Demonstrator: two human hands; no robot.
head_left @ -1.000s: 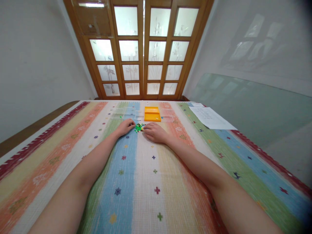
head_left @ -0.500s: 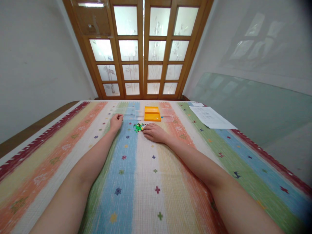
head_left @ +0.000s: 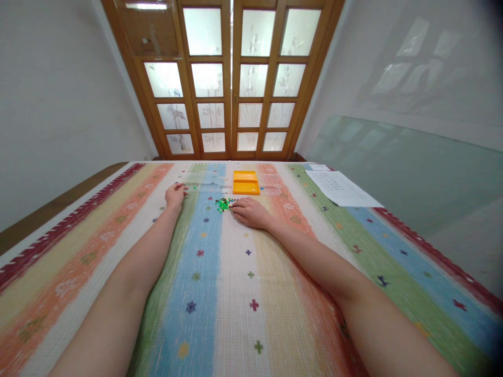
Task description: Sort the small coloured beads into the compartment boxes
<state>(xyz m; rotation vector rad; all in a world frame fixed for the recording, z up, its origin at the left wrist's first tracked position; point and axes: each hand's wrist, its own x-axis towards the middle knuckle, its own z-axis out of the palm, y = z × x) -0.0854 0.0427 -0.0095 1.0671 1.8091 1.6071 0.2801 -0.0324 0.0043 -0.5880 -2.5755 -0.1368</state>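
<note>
A small heap of tiny green, black and yellow pieces (head_left: 223,204) lies on the striped cloth (head_left: 236,293). My right hand (head_left: 249,212) rests palm down just right of the heap, its curled fingertips touching the heap's edge. My left hand (head_left: 175,195) is stretched out to the far left, fingers bunched together, at the left end of a row of clear plastic trays (head_left: 204,181). Whether it holds a piece is too small to tell. An orange tray (head_left: 245,184) stands behind the heap.
More clear trays (head_left: 271,184) sit right of the orange one. A printed paper sheet (head_left: 340,189) lies at the far right. A glass pane (head_left: 412,173) leans along the right wall. Wooden glazed doors (head_left: 231,78) close the far end. The table's left edge (head_left: 58,204) shows bare wood.
My left hand has moved from the heap leftward and farther away, to the left end of the clear trays. My right hand has stayed by the heap.
</note>
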